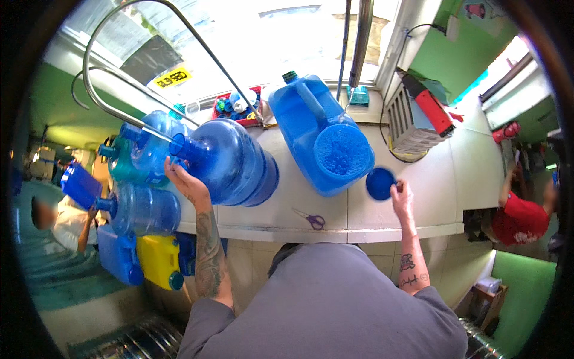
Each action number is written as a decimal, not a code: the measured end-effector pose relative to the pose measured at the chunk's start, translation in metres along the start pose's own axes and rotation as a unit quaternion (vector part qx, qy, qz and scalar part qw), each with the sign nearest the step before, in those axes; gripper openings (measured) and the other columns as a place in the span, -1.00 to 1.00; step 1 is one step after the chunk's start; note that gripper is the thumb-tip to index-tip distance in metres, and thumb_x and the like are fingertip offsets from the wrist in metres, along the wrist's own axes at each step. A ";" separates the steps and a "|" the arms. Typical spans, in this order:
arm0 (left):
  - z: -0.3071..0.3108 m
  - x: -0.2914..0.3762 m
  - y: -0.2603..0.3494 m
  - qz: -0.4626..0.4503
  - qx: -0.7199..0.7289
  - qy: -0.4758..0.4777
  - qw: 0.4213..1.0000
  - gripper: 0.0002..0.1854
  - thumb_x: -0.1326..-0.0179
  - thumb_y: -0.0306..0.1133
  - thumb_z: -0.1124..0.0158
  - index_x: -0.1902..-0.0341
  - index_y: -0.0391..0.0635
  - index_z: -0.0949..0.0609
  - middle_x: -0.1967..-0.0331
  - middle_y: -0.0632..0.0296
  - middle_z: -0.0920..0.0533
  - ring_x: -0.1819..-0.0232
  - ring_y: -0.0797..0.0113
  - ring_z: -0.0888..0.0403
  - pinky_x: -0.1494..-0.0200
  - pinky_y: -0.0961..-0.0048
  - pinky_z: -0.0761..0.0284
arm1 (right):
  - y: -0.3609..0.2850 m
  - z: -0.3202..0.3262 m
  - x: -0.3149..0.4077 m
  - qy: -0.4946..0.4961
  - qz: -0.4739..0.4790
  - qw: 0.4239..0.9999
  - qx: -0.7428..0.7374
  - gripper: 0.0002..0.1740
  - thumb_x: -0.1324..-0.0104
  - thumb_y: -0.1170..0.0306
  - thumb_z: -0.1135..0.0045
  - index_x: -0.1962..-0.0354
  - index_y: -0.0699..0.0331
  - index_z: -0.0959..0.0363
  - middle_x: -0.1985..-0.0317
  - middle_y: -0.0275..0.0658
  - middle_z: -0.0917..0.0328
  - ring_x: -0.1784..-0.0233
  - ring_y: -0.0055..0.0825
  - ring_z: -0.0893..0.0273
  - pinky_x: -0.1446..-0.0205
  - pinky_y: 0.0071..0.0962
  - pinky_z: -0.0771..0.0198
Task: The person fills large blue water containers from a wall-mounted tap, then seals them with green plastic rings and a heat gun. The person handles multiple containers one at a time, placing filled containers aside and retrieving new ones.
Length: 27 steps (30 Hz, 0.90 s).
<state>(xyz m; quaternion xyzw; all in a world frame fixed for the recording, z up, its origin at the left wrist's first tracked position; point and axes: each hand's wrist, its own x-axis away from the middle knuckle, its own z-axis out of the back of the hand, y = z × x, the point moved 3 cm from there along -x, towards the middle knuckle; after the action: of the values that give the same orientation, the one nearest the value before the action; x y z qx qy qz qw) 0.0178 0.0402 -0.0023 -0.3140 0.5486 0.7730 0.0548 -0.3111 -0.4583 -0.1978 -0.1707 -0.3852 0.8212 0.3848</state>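
My left hand is at the neck of a large round blue water bottle, its fingers around something small and blue, perhaps a cap or handle. A curved metal spout reaches that bottle's mouth. My right hand grips the edge of a round blue lid above the counter. Between my hands stands a blue jug with a handle; water runs from a metal tap towards its wide, bubbly round opening. Purple-handled scissors lie near the counter's front edge.
More bottles crowd the left, above a yellow container. A red basket of caps sits by the window. At right stand a slotted box and a red-and-black heat gun. People are at far left and right.
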 end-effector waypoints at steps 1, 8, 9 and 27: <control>0.000 -0.001 -0.001 0.008 0.034 -0.004 0.999 -0.49 -0.62 -0.17 0.19 -0.44 -0.27 -0.28 -0.26 -0.07 -0.43 -0.20 0.09 -0.48 -0.32 0.23 -0.39 | -0.035 0.022 -0.002 0.032 0.040 0.999 -0.011 -0.59 -0.41 0.25 -0.22 -0.07 0.36 -0.48 0.30 -0.10 -0.62 0.31 -0.31 -0.59 0.14 -0.31 -0.54; 0.014 -0.011 -0.014 0.075 0.112 -0.068 0.989 -0.47 -0.63 -0.13 0.18 -0.46 -0.24 -0.27 -0.21 0.00 -0.47 -0.16 0.18 -0.50 -0.33 0.26 -0.35 | -0.271 0.048 0.048 0.014 0.372 0.928 0.014 -0.62 -0.30 0.43 -0.30 -0.06 0.25 -0.49 -0.21 -0.16 -0.56 -0.32 -0.21 -0.50 -0.45 -0.14 -0.29; 0.017 -0.015 -0.017 0.093 0.135 -0.081 0.983 -0.46 -0.63 -0.10 0.17 -0.46 -0.24 -0.27 -0.20 0.02 -0.48 -0.16 0.19 -0.50 -0.32 0.27 -0.35 | -0.290 0.039 0.058 -0.036 0.411 0.906 0.100 -0.62 -0.29 0.41 -0.32 -0.05 0.21 -0.49 -0.23 -0.20 -0.56 -0.35 -0.22 -0.48 -0.52 -0.11 -0.20; 0.014 -0.057 -0.034 -0.017 0.108 -0.173 0.979 -0.39 -0.62 0.03 0.18 -0.37 -0.31 -0.39 -0.26 -0.04 -0.47 -0.26 0.15 -0.46 -0.36 0.28 -0.31 | -0.297 -0.367 -0.053 -0.198 -0.032 0.927 -0.317 -0.54 -0.57 0.13 0.01 -0.20 0.29 -0.50 -0.10 -0.27 -0.62 -0.16 -0.45 -0.55 -0.25 -0.45 -0.42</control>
<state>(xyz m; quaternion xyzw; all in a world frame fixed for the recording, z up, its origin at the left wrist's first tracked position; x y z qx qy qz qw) 0.0718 0.0807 0.0041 -0.1773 0.6055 0.7508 0.1957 0.0834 -0.1938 -0.2079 -0.1050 -0.6994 0.6605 0.2523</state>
